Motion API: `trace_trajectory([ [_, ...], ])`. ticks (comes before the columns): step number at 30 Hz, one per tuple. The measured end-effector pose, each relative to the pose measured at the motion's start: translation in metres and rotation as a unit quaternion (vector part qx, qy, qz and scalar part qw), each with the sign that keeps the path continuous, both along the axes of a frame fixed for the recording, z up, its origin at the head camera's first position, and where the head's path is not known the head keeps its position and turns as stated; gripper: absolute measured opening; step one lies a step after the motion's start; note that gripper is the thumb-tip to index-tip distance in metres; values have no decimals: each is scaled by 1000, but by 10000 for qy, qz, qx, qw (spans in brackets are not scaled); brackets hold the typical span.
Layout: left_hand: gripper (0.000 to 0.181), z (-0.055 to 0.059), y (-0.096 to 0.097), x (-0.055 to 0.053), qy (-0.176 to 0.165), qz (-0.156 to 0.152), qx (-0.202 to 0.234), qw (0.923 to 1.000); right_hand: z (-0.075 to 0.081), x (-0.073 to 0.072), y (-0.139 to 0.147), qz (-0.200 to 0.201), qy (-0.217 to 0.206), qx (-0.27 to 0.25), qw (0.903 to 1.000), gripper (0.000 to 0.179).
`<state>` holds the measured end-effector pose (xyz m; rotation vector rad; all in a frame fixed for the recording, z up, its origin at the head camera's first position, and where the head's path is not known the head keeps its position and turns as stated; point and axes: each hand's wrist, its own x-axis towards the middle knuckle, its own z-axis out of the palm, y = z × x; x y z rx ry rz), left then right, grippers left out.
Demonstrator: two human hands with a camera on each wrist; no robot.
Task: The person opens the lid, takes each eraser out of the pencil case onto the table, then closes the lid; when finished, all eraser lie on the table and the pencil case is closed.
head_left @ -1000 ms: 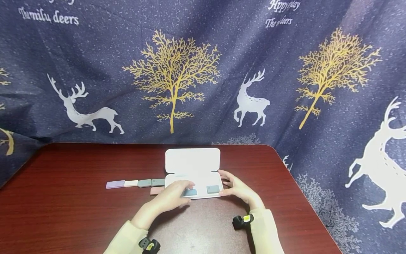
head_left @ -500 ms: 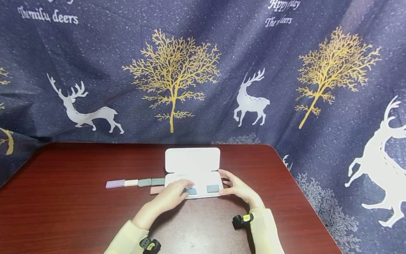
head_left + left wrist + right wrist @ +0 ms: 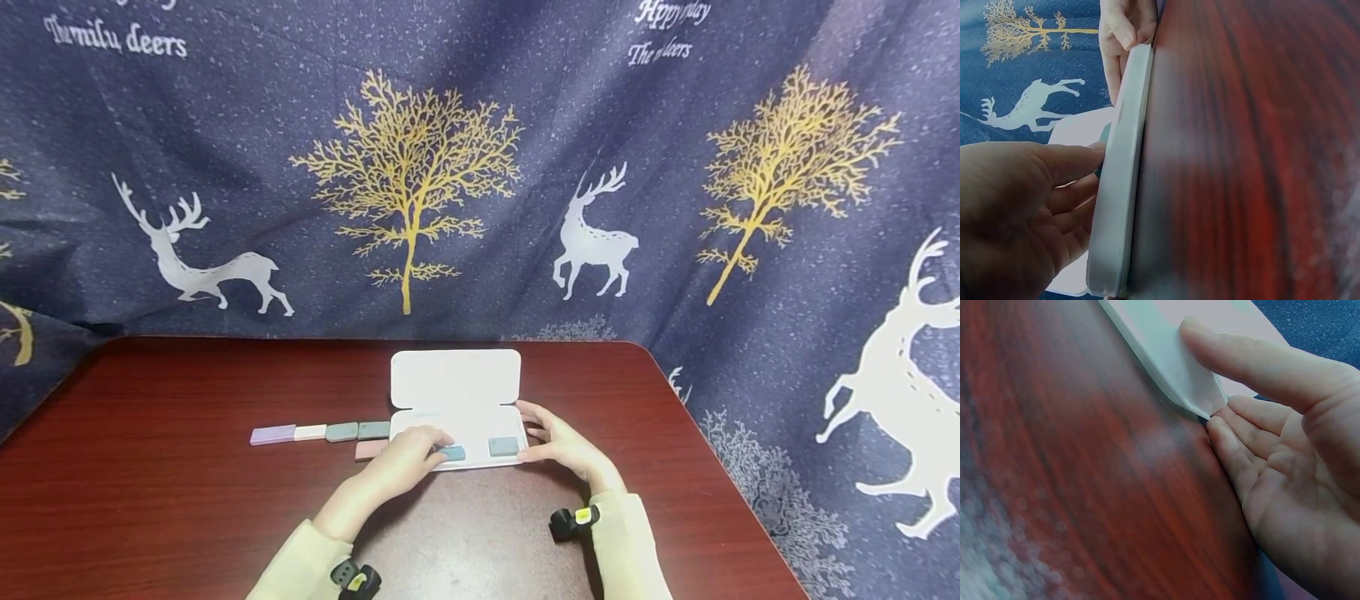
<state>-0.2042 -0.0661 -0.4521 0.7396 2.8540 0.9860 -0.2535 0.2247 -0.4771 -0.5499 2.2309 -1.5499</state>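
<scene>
An open white case [image 3: 480,417], shaped like a pencil box, lies on the table with its lid [image 3: 455,379] tilted back. Inside it are a flat teal block [image 3: 453,453] and a grey-blue block [image 3: 503,447]. My left hand [image 3: 408,458] reaches over the case's front wall and pinches the teal block; in the left wrist view the thumb meets a sliver of teal, mostly hidden by the wall. At the other end my right hand [image 3: 558,446] holds the case, its thumb [image 3: 1235,356] over the rim and its fingers against the outside.
Left of the case, a row of flat blocks runs along the table: purple [image 3: 272,435], white [image 3: 310,432] and two grey-green ones [image 3: 342,432]. A pink block [image 3: 370,451] sits before them, partly behind my left hand. A patterned blue cloth [image 3: 480,208] hangs behind the table.
My left hand has shifted slightly left, its thumb drawing in toward the teal block's left end. The right hand and the case stay put.
</scene>
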Motion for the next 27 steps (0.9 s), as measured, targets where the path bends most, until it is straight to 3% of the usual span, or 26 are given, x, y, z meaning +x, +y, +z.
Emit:
trace_trajectory([
  [27,12,1,-1,-2,83,218,80,9997,0,1,0,-53,-165,-100,9998,88],
])
